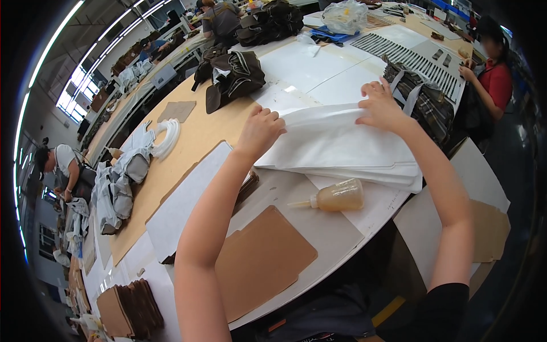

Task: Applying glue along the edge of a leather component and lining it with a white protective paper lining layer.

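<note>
1. Spanning the far side of the white sheets [342, 145], the person's two grips stand well apart, one near each far corner; that spacing probably keeps the top sheet flat and lined up with those beneath.
2. The left grip [263, 130] is narrow, its fingers curled at the far left corner; whether they pinch the sheet or only press on it, one cannot tell.
3. The right grip [380, 108] is wider, its thumb apart from the bent fingers at the far right edge, perhaps to steady the sheet rather than clamp it.
4. The sheets lie stacked on the table [211, 131], ahead of the person and a little to the right, near edges slightly offset so that several layers show.
5. A bottle [340, 195] lies on its side just beside the near edge, nozzle pointing left, likely left there for easy reach.
6. A brown card [268, 259] rests flat nearer the person, partly hidden by the left arm [219, 211].
7. A plaid bag [427, 108] sits beyond the right wrist, seemingly placed to give the sheets room.
8. The left arm leans rightward and the right arm [439, 179] slants inward, so the pair frames the sheets and bottle.
</note>
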Demonstrator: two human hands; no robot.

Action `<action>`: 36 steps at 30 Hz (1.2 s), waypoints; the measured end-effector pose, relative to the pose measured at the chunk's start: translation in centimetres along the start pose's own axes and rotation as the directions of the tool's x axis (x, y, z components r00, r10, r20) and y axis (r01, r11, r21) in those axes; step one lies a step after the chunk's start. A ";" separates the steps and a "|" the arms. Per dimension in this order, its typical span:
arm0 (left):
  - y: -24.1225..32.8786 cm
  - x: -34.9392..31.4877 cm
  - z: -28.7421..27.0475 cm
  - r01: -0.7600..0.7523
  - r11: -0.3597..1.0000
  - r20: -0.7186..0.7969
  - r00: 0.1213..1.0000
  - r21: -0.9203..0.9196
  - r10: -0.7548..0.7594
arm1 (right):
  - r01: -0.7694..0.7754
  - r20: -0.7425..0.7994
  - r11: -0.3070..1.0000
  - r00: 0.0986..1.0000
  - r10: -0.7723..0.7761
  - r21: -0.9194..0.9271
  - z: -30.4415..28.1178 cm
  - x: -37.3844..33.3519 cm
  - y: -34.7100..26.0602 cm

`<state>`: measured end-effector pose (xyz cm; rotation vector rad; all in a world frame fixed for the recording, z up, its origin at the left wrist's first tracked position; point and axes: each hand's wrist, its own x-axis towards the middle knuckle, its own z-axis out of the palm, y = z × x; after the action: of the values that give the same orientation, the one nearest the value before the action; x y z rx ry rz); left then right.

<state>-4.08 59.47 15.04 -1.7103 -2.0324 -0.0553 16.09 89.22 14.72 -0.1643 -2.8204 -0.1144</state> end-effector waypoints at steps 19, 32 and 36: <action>-3.2 -3.7 2.5 0.243 0.966 -0.054 0.970 0.093 -0.239 | -0.036 -0.452 0.997 0.892 -0.001 -0.074 -1.2 -10.4 6.5; -2.6 -9.0 2.2 0.057 0.994 -0.223 0.974 0.088 -0.036 | 0.123 -0.387 0.967 0.899 -0.204 -0.222 -0.7 -15.1 3.4; -2.2 -8.7 2.4 0.053 0.993 -0.233 0.972 0.109 -0.027 | 0.116 -0.383 0.969 0.903 -0.195 -0.218 -0.6 -15.7 3.2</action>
<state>-5.99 51.79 10.17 -1.5172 -1.8617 -0.1413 31.48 90.78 10.54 0.0429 -2.4018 -0.4070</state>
